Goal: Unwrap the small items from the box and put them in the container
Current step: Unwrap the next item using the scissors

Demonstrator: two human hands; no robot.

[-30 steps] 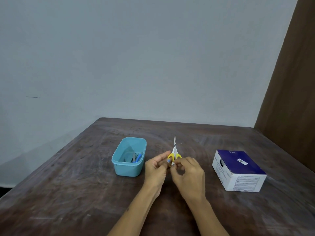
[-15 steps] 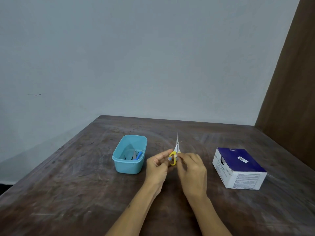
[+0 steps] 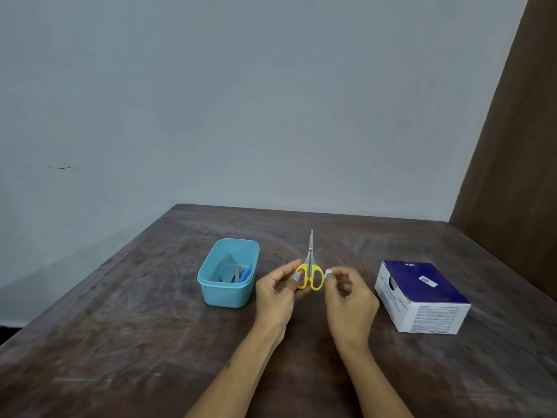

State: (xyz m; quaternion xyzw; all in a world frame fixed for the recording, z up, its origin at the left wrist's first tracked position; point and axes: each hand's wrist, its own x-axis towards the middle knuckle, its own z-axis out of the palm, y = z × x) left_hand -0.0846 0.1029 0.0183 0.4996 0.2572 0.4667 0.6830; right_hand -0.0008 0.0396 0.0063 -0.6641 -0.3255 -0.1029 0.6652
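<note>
Small item: a tiny blue plastic piece (image 3: 296, 277) sits in the left hand (image 3: 278, 294) at the middle of the bench (image 3: 120, 342); it looks light, stiff and slippery, best pinched across its sides.
Wrapper: a scrap of white crinkly wrapping (image 3: 329, 273) in the right hand (image 3: 349, 303); thin, soft, easily torn.
Left fingers: thumb and forefinger closed to a narrow pinch on the blue piece.
Right fingers: curled nearly closed, tips nipping the wrapping; blurred, so the exact contact is probably but not surely a pinch.
Scissors: small yellow-handled steel scissors (image 3: 310, 271) lie between the hands, blades toward 12 o'clock.
Container: light-blue plastic tub (image 3: 224, 297) at 9 o'clock of the hands, blue pieces already inside.
Box: purple-and-white cardboard box (image 3: 422, 297) at 3 o'clock, apart from the right hand.
</note>
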